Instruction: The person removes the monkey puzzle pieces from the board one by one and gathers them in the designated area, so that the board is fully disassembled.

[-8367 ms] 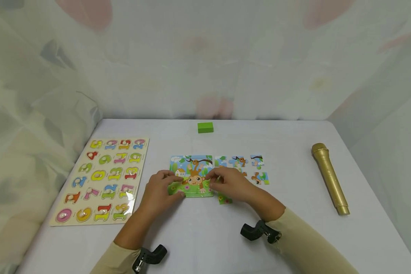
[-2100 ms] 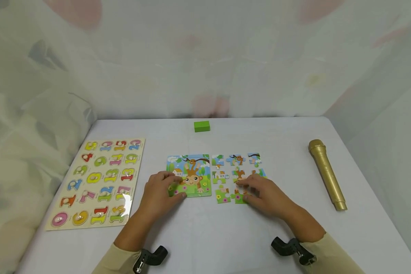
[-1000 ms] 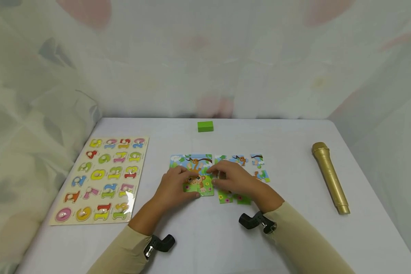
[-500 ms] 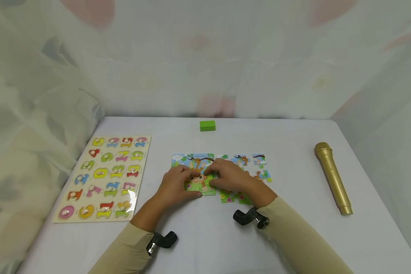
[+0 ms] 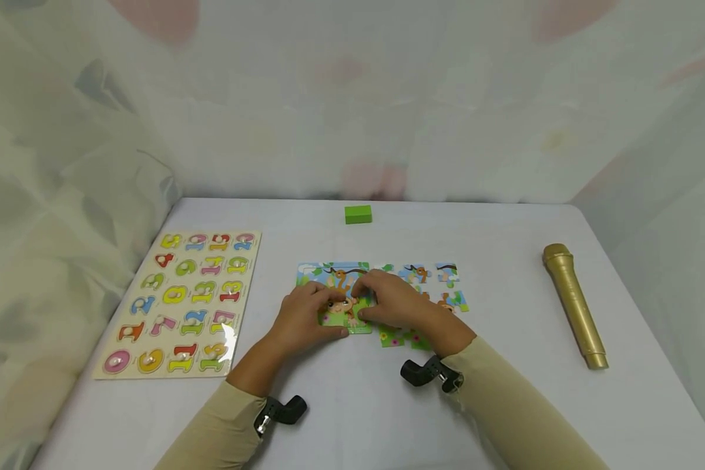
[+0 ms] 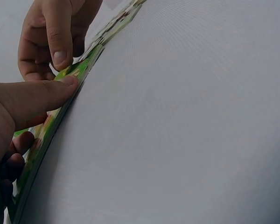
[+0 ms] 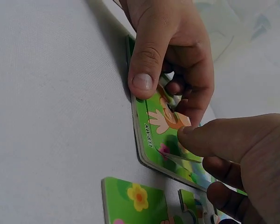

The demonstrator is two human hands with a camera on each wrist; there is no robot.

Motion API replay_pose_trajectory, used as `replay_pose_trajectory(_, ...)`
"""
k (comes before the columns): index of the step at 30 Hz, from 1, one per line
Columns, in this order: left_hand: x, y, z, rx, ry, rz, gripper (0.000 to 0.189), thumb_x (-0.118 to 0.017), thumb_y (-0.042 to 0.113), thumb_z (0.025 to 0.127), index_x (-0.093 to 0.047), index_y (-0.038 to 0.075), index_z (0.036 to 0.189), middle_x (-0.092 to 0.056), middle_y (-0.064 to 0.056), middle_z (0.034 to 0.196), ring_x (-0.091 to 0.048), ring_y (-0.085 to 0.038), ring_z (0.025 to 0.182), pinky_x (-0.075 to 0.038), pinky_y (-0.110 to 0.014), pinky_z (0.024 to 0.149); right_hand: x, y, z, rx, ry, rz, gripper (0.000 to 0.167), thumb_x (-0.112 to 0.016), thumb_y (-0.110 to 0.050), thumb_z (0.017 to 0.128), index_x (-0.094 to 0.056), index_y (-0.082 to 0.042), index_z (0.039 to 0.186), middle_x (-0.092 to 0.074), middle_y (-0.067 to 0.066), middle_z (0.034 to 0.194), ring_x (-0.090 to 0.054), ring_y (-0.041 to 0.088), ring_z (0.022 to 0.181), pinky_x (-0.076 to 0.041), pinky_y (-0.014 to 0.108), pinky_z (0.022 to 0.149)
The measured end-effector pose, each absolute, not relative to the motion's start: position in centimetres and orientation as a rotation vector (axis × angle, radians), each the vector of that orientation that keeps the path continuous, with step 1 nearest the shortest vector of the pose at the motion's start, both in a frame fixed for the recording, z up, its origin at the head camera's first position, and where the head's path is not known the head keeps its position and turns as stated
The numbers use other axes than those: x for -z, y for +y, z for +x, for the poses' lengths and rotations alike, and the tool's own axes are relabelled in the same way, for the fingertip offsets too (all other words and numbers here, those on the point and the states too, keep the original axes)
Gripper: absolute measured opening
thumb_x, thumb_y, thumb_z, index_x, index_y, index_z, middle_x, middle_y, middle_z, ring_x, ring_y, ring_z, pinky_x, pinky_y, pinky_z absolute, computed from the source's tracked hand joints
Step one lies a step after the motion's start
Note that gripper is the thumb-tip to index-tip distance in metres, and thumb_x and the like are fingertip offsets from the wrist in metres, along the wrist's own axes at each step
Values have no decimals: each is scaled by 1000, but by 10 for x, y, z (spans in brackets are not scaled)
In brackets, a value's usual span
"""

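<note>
In the middle of the table lies a jigsaw puzzle board [image 5: 357,328] with a cartoon monkey picture. My left hand [image 5: 301,318] holds the board, its thumb [image 7: 143,83] on the near rim and its fingers bent over the picture. My right hand [image 5: 395,300] is at the board's right part, thumb and fingers pinching a jigsaw piece [image 7: 181,159] whose edge stands slightly raised. The fingers partly cover this piece. Loose jigsaw pieces [image 5: 447,272] lie in rows beside the board, some hidden under my right hand and wrist.
A number puzzle board [image 5: 173,307] with colourful knobbed digits lies on the left. Behind the jigsaw is a green block [image 5: 358,214]. A gold microphone [image 5: 576,307] lies at the right. Cloth walls [image 5: 376,98] enclose the white table.
My right hand has gone from the loose pieces back to the board's right part, and a little further left since. My left hand has slid right across the board.
</note>
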State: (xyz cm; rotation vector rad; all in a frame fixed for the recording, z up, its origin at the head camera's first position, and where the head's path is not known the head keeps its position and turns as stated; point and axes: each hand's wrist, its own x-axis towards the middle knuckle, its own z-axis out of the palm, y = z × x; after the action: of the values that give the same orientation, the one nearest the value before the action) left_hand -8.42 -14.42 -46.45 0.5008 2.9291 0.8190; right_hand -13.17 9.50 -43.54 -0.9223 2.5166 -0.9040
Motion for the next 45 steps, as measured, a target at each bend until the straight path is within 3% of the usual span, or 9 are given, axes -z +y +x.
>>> replay_pose_trajectory(6, 463, -143, -84, -825, 2927, 496, 63, -98, 43, 75, -75, 24, 129, -61, 1, 115, -57, -22, 107, -45, -51, 93, 430, 96, -128, 968, 2441, -871, 31, -80, -15, 97, -62, -19, 122, -68, -1, 109, -60, 13, 78, -51, 33, 75)
replay_pose_trajectory(10, 464, -144, -84, -830, 2929, 493, 62, -98, 43, 75, -75, 25, 129, -61, 1, 115, -56, -22, 106, -44, -50, 92, 430, 96, -126, 978, 2415, -852, 32, -77, -12, 98, -59, -20, 123, -69, -1, 107, -58, 11, 71, -50, 32, 71)
replay_pose_trajectory(26, 461, -142, -83, -845, 2917, 488, 63, -98, 42, 75, -75, 23, 130, -62, -1, 118, -57, -23, 109, -44, -52, 95, 431, 108, -123, 1095, 2388, -817, 25, -70, -11, 99, -60, -20, 121, -68, -5, 96, -55, 9, 66, -48, 30, 67)
replay_pose_trajectory(36, 464, -143, -85, -821, 2924, 494, 62, -97, 44, 76, -74, 24, 130, -63, 0, 119, -58, -24, 110, -44, -53, 95, 431, 133, -117, 1190, 2339, -676, 24, -66, -11, 102, -60, -22, 122, -68, -3, 99, -67, 19, 68, -54, 35, 63)
replay_pose_trajectory(45, 463, -143, -84, -813, 2890, 431, 66, -97, 45, 76, -73, 24, 133, -63, -2, 124, -56, -27, 117, -42, -54, 101, 433, 161, -109, 1232, 2396, -620, 22, -66, -6, 100, -61, -18, 119, -67, 1, 99, -61, 18, 67, -51, 33, 60)
